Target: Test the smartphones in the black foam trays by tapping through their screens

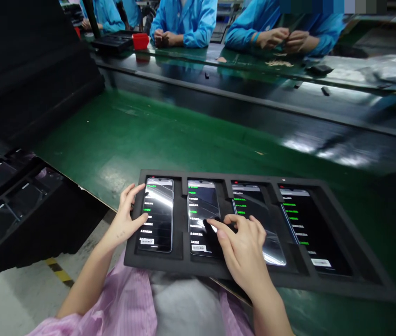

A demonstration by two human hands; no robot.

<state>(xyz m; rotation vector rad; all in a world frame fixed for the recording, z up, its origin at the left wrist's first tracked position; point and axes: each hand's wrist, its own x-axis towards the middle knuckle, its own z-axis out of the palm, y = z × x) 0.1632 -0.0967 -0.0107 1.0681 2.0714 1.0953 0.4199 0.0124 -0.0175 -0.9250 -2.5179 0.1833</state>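
Note:
Several smartphones lie face up in the cut-outs of a black foam tray, their lit screens listing white and green lines of text. My left hand is at the tray's left end, fingers spread, with its thumb and index fingertip at the left edge of the leftmost smartphone. Over the second smartphone, my right hand stretches out its index finger; the tip is at the screen. That hand partly covers the third smartphone. Farther right lies the fourth smartphone.
The tray rests on a green tabletop by its front edge. A dark conveyor belt runs beyond. Co-workers in blue sleeves sit across it, near a red bin. Black trays stand at lower left, below a black panel.

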